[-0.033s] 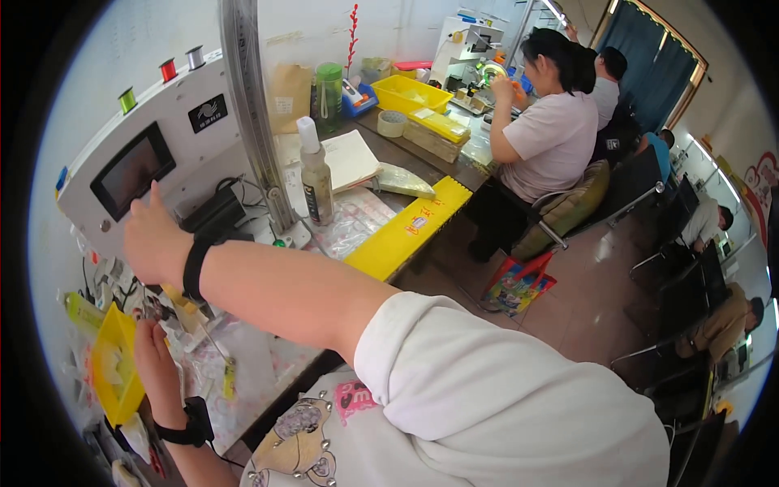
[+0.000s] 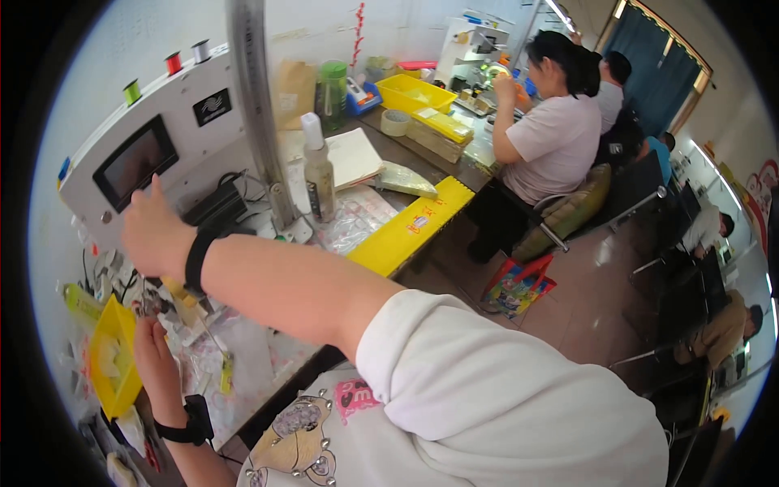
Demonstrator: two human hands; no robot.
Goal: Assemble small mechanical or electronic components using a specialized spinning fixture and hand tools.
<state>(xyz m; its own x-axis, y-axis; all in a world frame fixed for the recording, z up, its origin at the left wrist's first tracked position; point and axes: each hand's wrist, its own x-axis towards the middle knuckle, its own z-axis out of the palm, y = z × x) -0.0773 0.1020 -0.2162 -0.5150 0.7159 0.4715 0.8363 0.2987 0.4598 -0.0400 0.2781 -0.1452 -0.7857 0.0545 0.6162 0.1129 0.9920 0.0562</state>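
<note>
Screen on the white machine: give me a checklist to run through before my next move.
1. Right hand at the screen: ok, the pointing finger reaches its lower edge.
2. Finger actually touching the screen: cannot tell.
3. Screen readable: not ok, it looks dark and blurred.
4. Left hand holding something: cannot tell, its fingertips are at the small metal parts.
5. Bottle upright: ok.
6. Spools on top of the machine: ok, three there.

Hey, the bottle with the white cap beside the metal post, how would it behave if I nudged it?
The bottle would probably tip if pushed near its top, as it stands tall and narrow. Once down, its rounded body might roll. How full it is doesn't show clearly, so I can't judge its weight.
</note>
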